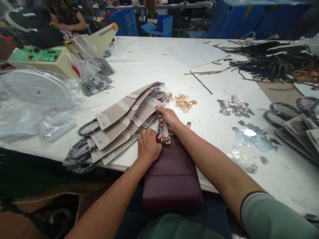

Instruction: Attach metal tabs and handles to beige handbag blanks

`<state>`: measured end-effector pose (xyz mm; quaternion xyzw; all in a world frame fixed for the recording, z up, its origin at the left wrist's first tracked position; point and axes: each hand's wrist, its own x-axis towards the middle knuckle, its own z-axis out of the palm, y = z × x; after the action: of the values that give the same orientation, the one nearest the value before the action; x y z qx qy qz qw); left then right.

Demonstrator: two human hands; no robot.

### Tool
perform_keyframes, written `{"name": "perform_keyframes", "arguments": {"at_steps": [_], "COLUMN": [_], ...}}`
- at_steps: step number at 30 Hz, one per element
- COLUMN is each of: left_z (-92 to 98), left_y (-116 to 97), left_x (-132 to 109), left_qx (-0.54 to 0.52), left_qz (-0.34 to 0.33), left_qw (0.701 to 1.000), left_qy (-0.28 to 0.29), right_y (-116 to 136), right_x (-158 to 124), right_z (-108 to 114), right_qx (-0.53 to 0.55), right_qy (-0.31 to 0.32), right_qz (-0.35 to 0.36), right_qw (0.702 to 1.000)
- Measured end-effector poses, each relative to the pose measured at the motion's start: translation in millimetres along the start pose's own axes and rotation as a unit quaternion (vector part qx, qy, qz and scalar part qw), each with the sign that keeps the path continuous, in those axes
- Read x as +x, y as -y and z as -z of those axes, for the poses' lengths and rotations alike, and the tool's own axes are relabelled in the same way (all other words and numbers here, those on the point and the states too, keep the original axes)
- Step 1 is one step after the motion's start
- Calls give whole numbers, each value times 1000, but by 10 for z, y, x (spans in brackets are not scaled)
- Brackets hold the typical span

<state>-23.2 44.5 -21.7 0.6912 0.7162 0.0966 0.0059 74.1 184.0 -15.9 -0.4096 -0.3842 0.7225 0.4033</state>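
A burgundy leather bag piece (173,176) lies across my lap and the table's front edge. My left hand (149,145) is closed at its upper left edge, pinching a short dark red strap (159,140) beside a gold metal clasp (168,140). My right hand (169,119) is wrapped round a tool with a beige, cloth-like handle (165,128), pointing down at the clasp; its working end is hidden. A gold loop (188,124) sticks up from the bag piece's right side. Left of my hands, several beige panels with plastic-wrapped dark handles (119,116) lie fanned out.
Gold fittings (184,102) are heaped beyond my right hand. Thin silver plates (256,137) lie in piles to the right, near more wrapped handles (286,109). Dark cords (271,61) cover the far right. A fan (36,88) and a machine (51,56) stand left.
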Motion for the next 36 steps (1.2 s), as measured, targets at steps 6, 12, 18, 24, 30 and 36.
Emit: {"name": "perform_keyframes", "arguments": {"at_steps": [6, 12, 18, 24, 30, 36], "left_z": [-7, 2, -8, -11, -1, 2], "left_y": [-22, -45, -40, -33, -41, -37], "left_x": [15, 26, 28, 29, 23, 20], "left_qx": [32, 34, 28, 10, 14, 22], "left_qz": [-6, 7, 8, 8, 5, 9], "left_qw": [999, 999, 999, 1000, 1000, 1000], "left_qy": [1, 11, 13, 17, 14, 14], "right_y": [10, -17, -20, -30, -28, -44], "right_x": [-17, -21, -29, -32, -45, -40], "right_z": [-13, -28, -40, -58, -70, -64], "right_qx": [-8, -10, -10, -7, -7, 0], "right_qy": [-16, -22, -15, -14, -10, -7], "right_qz": [12, 21, 14, 9, 7, 1], "right_qw": [1000, 999, 1000, 1000, 1000, 1000]}}
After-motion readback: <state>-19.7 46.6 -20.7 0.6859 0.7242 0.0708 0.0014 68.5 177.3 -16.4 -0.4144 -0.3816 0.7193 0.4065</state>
